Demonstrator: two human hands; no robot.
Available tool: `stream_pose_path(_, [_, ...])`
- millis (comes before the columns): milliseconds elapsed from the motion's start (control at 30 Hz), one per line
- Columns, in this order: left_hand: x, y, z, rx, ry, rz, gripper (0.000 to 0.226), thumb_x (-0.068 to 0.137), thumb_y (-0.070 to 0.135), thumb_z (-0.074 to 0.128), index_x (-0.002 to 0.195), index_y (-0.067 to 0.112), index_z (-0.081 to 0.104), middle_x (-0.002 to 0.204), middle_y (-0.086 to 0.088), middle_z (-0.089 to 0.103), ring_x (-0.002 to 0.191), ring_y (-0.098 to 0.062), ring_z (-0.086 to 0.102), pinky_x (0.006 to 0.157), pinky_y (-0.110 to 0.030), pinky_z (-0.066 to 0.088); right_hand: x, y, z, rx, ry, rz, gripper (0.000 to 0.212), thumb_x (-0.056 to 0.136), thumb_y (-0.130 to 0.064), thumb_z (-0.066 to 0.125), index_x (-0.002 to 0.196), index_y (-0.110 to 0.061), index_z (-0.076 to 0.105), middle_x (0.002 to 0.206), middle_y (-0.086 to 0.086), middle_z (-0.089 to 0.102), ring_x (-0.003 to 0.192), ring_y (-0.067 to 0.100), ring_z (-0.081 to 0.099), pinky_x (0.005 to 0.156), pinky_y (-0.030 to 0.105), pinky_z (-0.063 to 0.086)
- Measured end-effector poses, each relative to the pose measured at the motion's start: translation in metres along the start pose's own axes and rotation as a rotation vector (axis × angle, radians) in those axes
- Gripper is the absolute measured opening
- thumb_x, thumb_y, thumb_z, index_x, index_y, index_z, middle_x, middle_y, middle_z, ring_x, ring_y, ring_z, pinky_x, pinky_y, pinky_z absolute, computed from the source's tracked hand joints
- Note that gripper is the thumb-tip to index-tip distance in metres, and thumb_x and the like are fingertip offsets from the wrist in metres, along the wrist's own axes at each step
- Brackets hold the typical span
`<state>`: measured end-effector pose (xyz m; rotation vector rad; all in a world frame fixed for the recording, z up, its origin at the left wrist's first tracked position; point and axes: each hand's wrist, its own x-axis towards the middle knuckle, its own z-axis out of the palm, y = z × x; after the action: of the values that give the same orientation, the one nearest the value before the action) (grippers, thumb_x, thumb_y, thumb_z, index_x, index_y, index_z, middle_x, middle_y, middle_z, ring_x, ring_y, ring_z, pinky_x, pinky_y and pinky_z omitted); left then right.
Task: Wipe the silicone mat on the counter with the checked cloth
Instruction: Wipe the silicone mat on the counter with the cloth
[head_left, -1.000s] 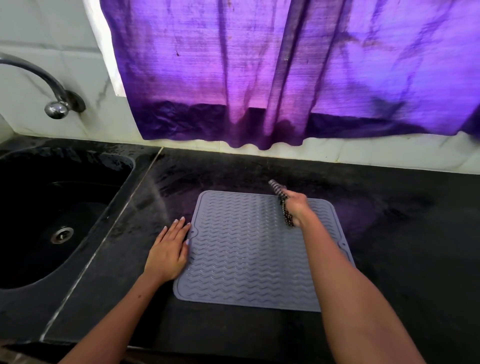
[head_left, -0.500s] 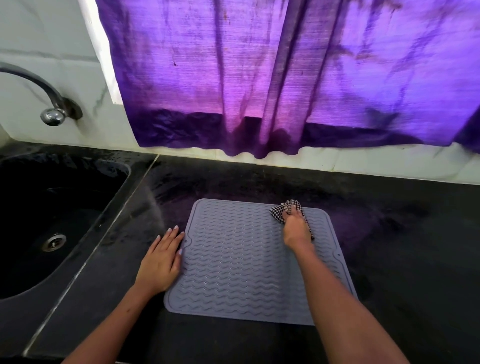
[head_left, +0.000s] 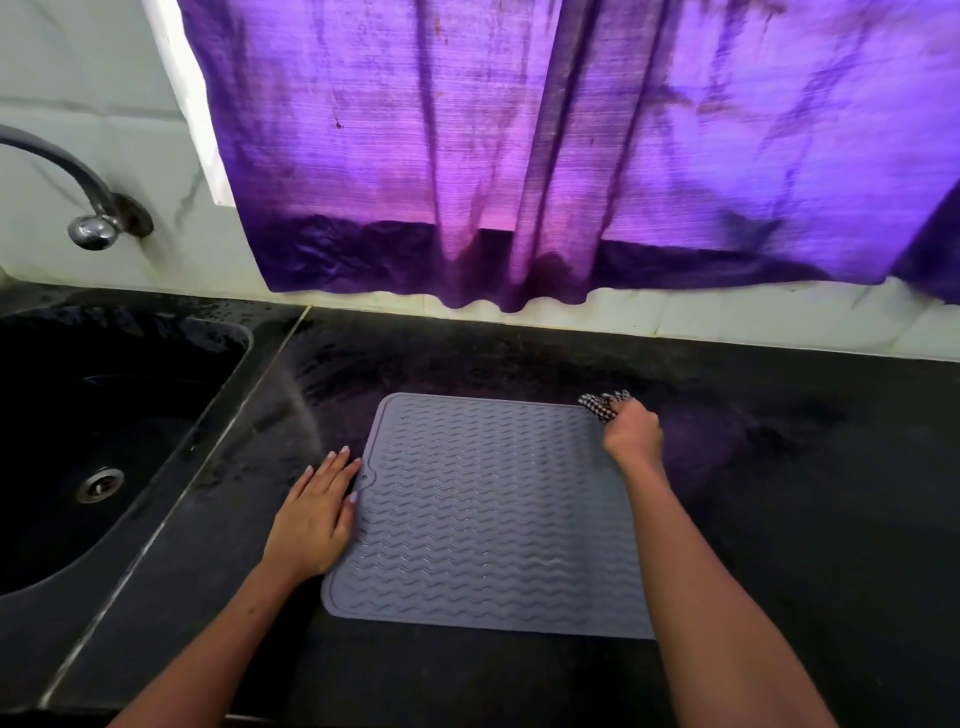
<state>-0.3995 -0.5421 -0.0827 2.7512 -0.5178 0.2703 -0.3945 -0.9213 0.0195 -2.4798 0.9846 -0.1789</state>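
Here the right hand (head_left: 632, 434) grips the bunched checked cloth (head_left: 604, 404) at the mat (head_left: 483, 514)'s far right corner, left hand (head_left: 315, 519) spread flat

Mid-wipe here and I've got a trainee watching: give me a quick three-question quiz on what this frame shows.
1. True or false: the left hand lies flat at the left edge of the silicone mat.
2. At which corner of the mat is the checked cloth? A) near left B) far right C) near right
3. Fill in: the right hand grips the ____.

Key: 1 true. 2 B. 3 checked cloth.
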Motion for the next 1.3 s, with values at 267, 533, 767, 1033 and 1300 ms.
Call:
stream_pose_path(267, [-0.001,0.001,0.001,0.004,0.005,-0.006,0.065,0.09,0.045,0.014,0.14,0.012,0.04,0.149,-0.004,0.033,0.138,-0.012,0.023,0.114,-0.031,0.01,-0.014,0.031,0.03,-0.238,-0.11,-0.195,0.051,0.094,0.003,0.039,0.143,-0.011,0.037,0.158,0.009,0.01,0.144,0.028,0.017,0.115,0.036,0.023])
stream_pose_path(533, [0.0,0.0,0.0,0.005,-0.009,-0.016,0.066,0.089,0.045,0.013,0.139,0.012,0.04,0.149,-0.004,0.033,0.139,-0.013,0.023,0.115,-0.032,0.011,0.001,0.042,0.006,-0.023,-0.296,-0.17,0.052,0.092,0.002,0.041,0.141,-0.016,0.044,0.156,0.006,0.021,0.141,0.029,0.027,0.113,0.028,0.02])
stream_pose_path(767, [0.0,0.003,-0.003,-0.006,-0.015,-0.03,0.07,0.087,0.047,0.01,0.139,0.012,0.04,0.149,-0.004,0.033,0.14,-0.014,0.024,0.115,-0.034,0.012,-0.009,0.049,-0.011,0.085,-0.175,0.024,0.05,0.09,-0.001,0.04,0.133,-0.021,0.055,0.139,0.016,0.049,0.129,0.035,0.044,0.11,0.036,0.033])
stream_pose_path(1033, [-0.001,0.006,-0.005,-0.02,-0.026,-0.027,0.073,0.086,0.049,0.007,0.14,0.011,0.038,0.15,-0.005,0.031,0.141,-0.017,0.022,0.115,-0.035,0.011,-0.069,0.045,0.029,-0.15,-0.017,-0.161,0.055,0.089,0.005,0.044,0.141,-0.01,0.039,0.155,0.009,0.023,0.142,0.027,0.021,0.114,0.037,0.026])
stream_pose_path(1300, [-0.001,0.005,-0.003,-0.01,-0.042,-0.035,0.074,0.085,0.048,0.006,0.141,0.011,0.036,0.151,-0.006,0.029,0.141,-0.018,0.022,0.116,-0.036,0.011,-0.077,0.048,0.031,-0.302,-0.092,-0.218,0.062,0.094,0.005,0.037,0.151,-0.012,0.017,0.159,0.01,-0.003,0.147,0.028,0.002,0.12,0.033,0.007])
